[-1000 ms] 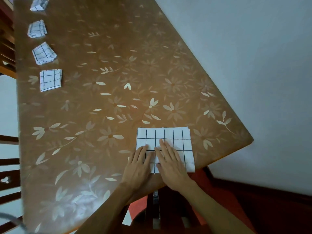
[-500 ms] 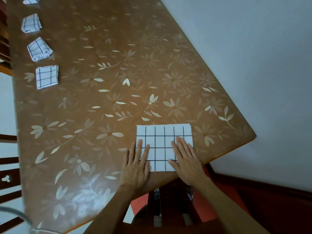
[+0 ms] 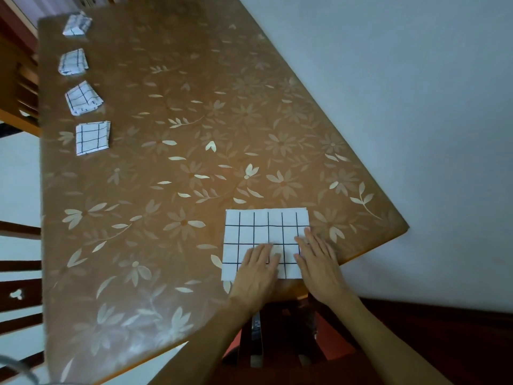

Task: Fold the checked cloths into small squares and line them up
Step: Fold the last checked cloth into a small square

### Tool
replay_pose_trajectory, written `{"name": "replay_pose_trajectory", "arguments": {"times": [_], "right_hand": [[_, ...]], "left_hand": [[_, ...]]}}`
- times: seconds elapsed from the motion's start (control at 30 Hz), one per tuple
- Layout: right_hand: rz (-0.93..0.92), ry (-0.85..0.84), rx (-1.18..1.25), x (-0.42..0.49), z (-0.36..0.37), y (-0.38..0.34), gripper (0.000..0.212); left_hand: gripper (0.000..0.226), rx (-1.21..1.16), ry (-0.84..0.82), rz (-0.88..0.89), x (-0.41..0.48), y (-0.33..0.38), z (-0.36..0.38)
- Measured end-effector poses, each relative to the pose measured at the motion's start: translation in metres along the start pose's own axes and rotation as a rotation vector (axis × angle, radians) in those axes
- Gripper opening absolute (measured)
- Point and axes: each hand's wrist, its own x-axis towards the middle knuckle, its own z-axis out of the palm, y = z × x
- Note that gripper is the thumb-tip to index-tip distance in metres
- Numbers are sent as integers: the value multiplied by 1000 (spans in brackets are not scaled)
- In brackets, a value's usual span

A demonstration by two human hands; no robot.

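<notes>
Left hand (image 3: pixel 256 269) and right hand (image 3: pixel 319 262): both lay flat, fingers spread, palms down on the near half of the checked cloth (image 3: pixel 261 232), grasping nothing. Cloth: a folded rectangle at the table's (image 3: pixel 194 120) near edge. Four folded cloths (image 3: pixel 93 138) lined the far left edge, well apart.

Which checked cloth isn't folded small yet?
The big cloth under both hands, at the table's near edge; the four along the left side are already small.
</notes>
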Motion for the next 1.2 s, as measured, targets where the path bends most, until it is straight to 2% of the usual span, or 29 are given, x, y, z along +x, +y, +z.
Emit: {"name": "replay_pose_trajectory", "arguments": {"times": [0.07,0.13,0.2,0.33,0.4,0.5,0.6,0.67,0.73,0.77,0.8,0.83,0.9,0.93,1.03,1.13,1.2], "right_hand": [[2,18,31,-7,-2,4,60],[9,10,70,-16,-5,11,66],[13,8,95,-26,-11,17,71],[25,-7,214,-38,-24,26,59],[66,-8,337,-38,-28,29,75],[248,-79,681,-32,-36,29,123],[355,-162,982,-26,-41,30,139],[366,-211,1071,-21,-47,28,132],[328,-230,1160,-17,-57,25,98],[294,-259,1214,-17,-65,21,74],[258,-291,1267,-16,-70,18,59],[232,-307,1314,-16,-74,16,59],[217,-299,1391,-17,-79,12,74],[204,-287,1412,-17,-81,10,72],[197,-251,1367,-19,-85,7,56],[211,-207,1295,-22,-87,8,59],[227,-241,1296,-24,-90,8,38]], "left_hand": [[35,-9,-31,83,4,15,4],[45,-36,-83,49,5,22,4],[45,-66,-98,15,7,25,5],[26,-247,23,-43,13,26,-10],[16,-431,68,-71,15,23,-28],[8,-795,-10,-164,18,12,-60],[17,-971,-49,-248,24,-7,-89],[23,-1234,-93,-317,26,-17,-106],[20,-1596,-157,-363,25,-21,-117],[16,-1710,-187,-370,23,-23,-121],[13,-1762,-199,-371,21,-24,-125],[12,-1802,-196,-380,19,-27,-125],[20,-1814,-171,-448,15,-31,-126],[23,-1794,-169,-479,12,-33,-124],[36,-1694,-249,-423,-3,-39,-116],[53,-1486,-302,-380,-16,-47,-105],[53,-1418,-274,-392,-19,-49,-100]]}}
